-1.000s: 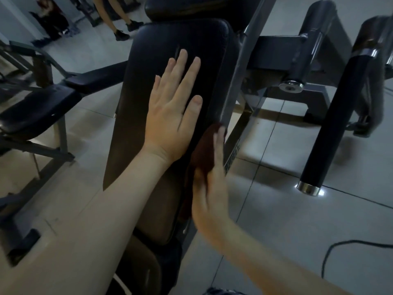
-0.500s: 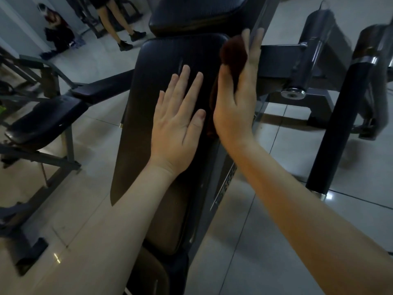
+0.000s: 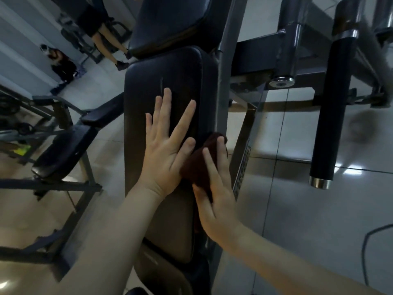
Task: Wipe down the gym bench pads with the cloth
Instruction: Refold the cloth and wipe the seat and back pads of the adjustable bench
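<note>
On the right edge of a long black bench pad [image 3: 170, 71], a dark red-brown cloth [image 3: 196, 165] lies bunched under a person's right hand [image 3: 217, 205]. The hand's fingers [image 3: 208, 166] lie nearly straight and close together over the fabric and press it against the side of the padding; whether the thumb is tucked beneath the cloth cannot be told. Part of the cloth bulges out above the fingertips and to their left, where it touches the thumb of the left hand [image 3: 163, 158].

That left hand rests palm-down on the face of the same pad, just beside the cloth. Its fingers [image 3: 181, 122] are straight, spread well apart and point up the pad, and they hold nothing. Both forearms are bare and reach in from the bottom of the head view.

A second black pad [image 3: 170, 22] sits directly above the long one, their ends nearly meeting. A grey steel upright [image 3: 225, 81] runs along the pad's right side, close behind the cloth. Further right, well apart from the hands, a black padded roller [image 3: 336, 103] hangs down and ends in a chrome cap [image 3: 320, 182] above the glossy tiled floor [image 3: 297, 220]. A thin dark cable [image 3: 363, 252] curves across the tiles at the lower right.

To the left stands another bench [image 3: 61, 154] on a dark metal frame. Beyond it, near the far wall, one person [image 3: 104, 37] stands with only the legs showing, and a second figure [image 3: 60, 62] is low to the floor.
</note>
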Action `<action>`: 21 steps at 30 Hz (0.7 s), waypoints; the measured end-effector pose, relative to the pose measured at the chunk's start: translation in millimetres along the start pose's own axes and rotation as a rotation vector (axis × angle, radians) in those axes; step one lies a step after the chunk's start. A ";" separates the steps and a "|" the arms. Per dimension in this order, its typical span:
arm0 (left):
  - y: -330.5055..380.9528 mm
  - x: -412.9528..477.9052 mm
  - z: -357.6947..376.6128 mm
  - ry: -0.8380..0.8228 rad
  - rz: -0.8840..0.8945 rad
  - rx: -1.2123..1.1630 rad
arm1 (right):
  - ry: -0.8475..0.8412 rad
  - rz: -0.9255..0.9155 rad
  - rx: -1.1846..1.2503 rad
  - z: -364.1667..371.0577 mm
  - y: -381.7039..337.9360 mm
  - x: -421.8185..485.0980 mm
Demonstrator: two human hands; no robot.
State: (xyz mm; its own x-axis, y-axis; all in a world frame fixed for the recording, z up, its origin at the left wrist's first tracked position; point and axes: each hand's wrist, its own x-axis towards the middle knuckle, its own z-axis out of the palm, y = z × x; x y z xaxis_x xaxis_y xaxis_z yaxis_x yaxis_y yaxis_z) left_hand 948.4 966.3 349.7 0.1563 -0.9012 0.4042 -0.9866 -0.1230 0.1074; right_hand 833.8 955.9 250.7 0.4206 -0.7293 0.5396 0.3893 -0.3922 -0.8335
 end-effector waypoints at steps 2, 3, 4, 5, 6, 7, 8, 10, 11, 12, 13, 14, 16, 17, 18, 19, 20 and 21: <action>1.0 -1.9 2.8 0.010 -0.004 0.015 | 0.008 0.038 0.068 -2.8 3.8 11.1; 2.2 -1.9 3.2 0.017 -0.016 0.011 | 0.051 0.045 0.082 -5.8 1.2 27.4; 1.1 -2.0 5.1 0.033 -0.023 0.011 | 0.093 0.048 0.098 -6.3 0.0 45.8; 0.7 -1.8 5.6 0.048 -0.026 0.012 | 0.129 0.061 0.110 -8.1 -2.2 64.8; 1.0 -2.8 5.6 0.064 -0.021 0.022 | 0.159 0.067 0.110 -10.1 -4.3 83.1; 1.3 -4.0 5.8 0.068 -0.019 0.023 | 0.192 0.075 0.111 -11.6 -5.6 103.2; 1.4 -3.9 6.5 0.075 -0.017 0.026 | 0.209 0.081 0.107 -14.4 -6.9 124.9; 1.7 -3.7 7.9 0.076 -0.022 0.027 | 0.234 0.094 0.128 -23.2 -9.8 164.6; 1.5 -3.7 8.0 0.073 -0.022 0.030 | 0.238 0.098 0.138 -26.4 -9.4 177.1; 1.0 -4.0 8.4 0.079 -0.021 0.029 | 0.231 0.100 0.137 -27.3 -8.9 181.4; 0.5 -4.4 8.9 0.086 -0.020 0.028 | 0.216 0.098 0.131 -27.5 -9.1 178.4; 0.2 -4.3 9.0 0.091 -0.017 0.026 | 0.191 0.084 0.122 -27.4 -9.1 168.8; 0.4 -4.2 9.0 0.095 -0.018 0.032 | 0.141 0.043 0.128 -28.7 -6.9 135.4; 0.7 -3.8 9.1 0.097 -0.024 0.035 | 0.117 0.036 0.124 -29.1 -5.4 114.4; 1.0 -3.5 9.1 0.097 -0.027 0.036 | 0.088 0.038 0.112 -28.9 -4.2 91.6; 1.0 -3.3 9.2 0.095 -0.030 0.037 | 0.051 0.046 0.095 -28.1 -2.2 67.8; 0.8 -3.3 9.5 0.094 -0.030 0.039 | 0.005 0.056 0.080 -26.6 1.2 43.6; 0.8 -3.4 9.8 0.093 -0.030 0.045 | -0.049 0.062 0.058 -24.3 5.1 20.6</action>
State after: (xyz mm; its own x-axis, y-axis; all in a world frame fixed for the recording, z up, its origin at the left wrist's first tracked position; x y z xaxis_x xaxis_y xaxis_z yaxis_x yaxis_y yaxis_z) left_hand 946.7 965.3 339.5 0.1871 -0.8549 0.4839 -0.9823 -0.1693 0.0807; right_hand 824.6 925.3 254.7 0.4846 -0.7222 0.4936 0.4076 -0.3128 -0.8579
